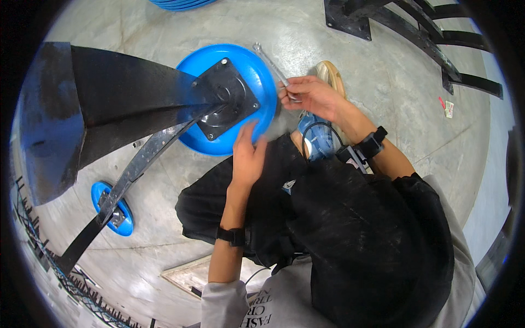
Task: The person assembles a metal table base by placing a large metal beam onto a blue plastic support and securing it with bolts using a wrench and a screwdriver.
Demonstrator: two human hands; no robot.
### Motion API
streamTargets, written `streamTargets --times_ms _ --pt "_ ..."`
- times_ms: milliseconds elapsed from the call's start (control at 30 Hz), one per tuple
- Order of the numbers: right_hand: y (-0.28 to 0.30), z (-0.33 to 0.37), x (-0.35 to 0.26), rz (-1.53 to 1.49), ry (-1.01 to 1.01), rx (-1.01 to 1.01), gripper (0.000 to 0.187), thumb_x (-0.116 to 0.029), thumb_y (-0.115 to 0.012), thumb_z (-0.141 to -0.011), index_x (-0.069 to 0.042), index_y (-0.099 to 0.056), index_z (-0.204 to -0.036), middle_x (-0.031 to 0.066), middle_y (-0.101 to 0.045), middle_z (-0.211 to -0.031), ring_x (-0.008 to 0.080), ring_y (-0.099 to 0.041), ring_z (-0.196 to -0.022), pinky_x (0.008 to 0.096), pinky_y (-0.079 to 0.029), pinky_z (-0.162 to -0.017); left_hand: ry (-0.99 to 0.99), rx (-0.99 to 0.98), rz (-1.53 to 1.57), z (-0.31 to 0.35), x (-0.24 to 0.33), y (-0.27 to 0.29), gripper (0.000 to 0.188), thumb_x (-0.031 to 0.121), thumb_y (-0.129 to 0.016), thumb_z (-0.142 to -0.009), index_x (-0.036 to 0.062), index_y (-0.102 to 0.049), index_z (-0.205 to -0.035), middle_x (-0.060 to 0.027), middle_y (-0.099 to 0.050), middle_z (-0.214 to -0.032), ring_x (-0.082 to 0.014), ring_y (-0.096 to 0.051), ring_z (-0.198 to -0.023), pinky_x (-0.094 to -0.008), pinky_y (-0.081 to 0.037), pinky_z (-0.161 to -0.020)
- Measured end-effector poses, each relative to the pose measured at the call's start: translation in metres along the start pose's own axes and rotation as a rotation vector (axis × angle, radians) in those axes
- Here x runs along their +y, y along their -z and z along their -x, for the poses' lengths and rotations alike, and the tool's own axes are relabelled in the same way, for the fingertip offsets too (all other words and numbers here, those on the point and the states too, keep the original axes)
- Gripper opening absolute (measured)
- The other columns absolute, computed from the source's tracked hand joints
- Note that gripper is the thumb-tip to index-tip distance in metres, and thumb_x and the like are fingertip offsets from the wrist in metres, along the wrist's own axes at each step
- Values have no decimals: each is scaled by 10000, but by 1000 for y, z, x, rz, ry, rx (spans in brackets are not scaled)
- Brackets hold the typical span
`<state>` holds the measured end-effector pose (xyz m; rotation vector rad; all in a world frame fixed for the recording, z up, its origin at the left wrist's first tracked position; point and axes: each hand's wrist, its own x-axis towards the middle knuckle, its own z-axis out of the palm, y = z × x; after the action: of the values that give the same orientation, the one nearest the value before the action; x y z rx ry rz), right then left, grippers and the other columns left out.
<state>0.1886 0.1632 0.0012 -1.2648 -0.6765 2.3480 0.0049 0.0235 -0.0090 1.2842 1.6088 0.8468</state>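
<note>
A silver wrench (272,64) sticks out of my right hand (314,97), whose fingers are closed around its lower end. Its upper end hangs just off the right rim of a round blue disc (261,121). My left hand (249,158) is at the disc's lower edge, fingers stretched and slightly blurred, with nothing visible in them. On the disc sits a black square metal plate (238,116) with a bolt near each corner. A wide black metal beam (128,90) runs from the plate to the left.
A narrower black bar (139,161) leads down-left, past a second blue disc (126,221). Black curved metal frames (415,33) stand at the upper right. My blue shoe (318,136) rests on the grey floor beside the large disc. Another blue round piece (183,4) shows at the top.
</note>
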Motion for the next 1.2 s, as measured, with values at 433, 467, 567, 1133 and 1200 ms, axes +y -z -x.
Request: streamTargets --times_ms 433,467,567,1133,1200 --pt "-51 -33 50 371 49 65 186 -46 -418 -860 42 -575 -910 93 -569 -662 162 -529 -561 301 -416 -509 -217 33 -85 -50 13 5 436 172 -466 -911 -100 -426 -1249 -294 -407 -1316 -381 -435 -1210 -378 -332 -1011" --pt "-52 -37 54 369 50 66 186 -46 -418 -860 42 -575 -910 93 -569 -662 162 -529 -561 301 -416 -509 -202 35 -84 -51 10 5 433 179 -462 -913 -101 -433 -1243 -294 -414 -1311 -379 -442 -1206 -375 -334 -1010" --pt "-58 -43 61 334 71 77 169 -70 -423 -865 15 -568 -846 86 -559 -654 158 -507 -539 295 -397 -496 -184 44 -83 -52 3 5 437 197 -458 -916 -107 -444 -1229 -300 -415 -1306 -398 -441 -1200 -392 -343 -1006" --pt "-50 -30 39 294 93 124 149 -101 -470 -877 -3 -582 -878 78 -599 -690 142 -562 -579 265 -440 -525 -211 72 -22 -49 7 11 377 167 -474 -906 -79 -475 -1191 -250 -500 -1220 -393 -508 -1094 -399 -390 -943" --pt "-24 -30 28 234 174 139 138 -117 -509 -867 -10 -594 -886 74 -628 -722 129 -589 -593 247 -474 -562 -158 92 18 -42 3 8 355 151 -486 -897 -56 -486 -1186 -226 -518 -1191 -365 -524 -1066 -390 -404 -912"
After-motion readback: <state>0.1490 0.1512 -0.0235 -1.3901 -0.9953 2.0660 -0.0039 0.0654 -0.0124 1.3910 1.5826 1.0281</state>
